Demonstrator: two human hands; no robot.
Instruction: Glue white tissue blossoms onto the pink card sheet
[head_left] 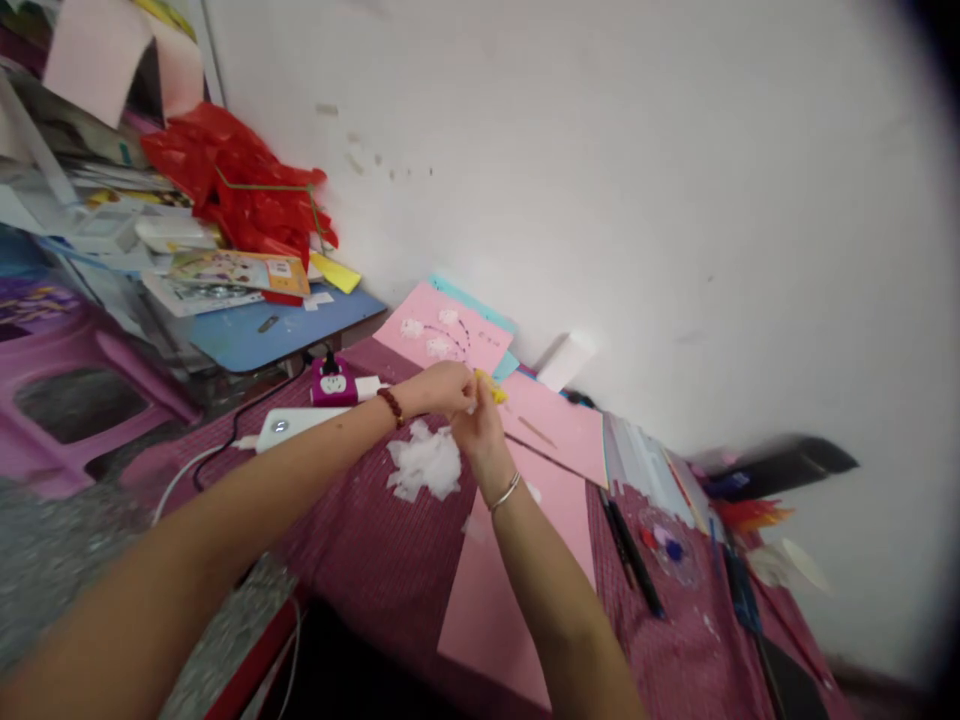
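Note:
My left hand (446, 388), with a dark beaded bracelet at the wrist, is closed and meets my right hand above the table. My right hand (478, 428), a silver bangle on its wrist, has its fingers pinched together. From its fingertips sticks a small yellow object (492, 388), its kind too blurred to tell. What the left fingers hold, if anything, is hidden. Just below the hands a pile of torn white tissue (425, 461) lies on the purple cloth (352, 545). Under my right forearm lies a pink sheet (480, 610).
Behind the hands stands a pink card with white blossoms (442, 325). Another pink sheet (574, 430) lies on the right, near black pens (634, 560) and a paint palette (667, 545). On the left are a power bank (292, 425), a purple plug adapter (333, 382) and a stool (75, 370).

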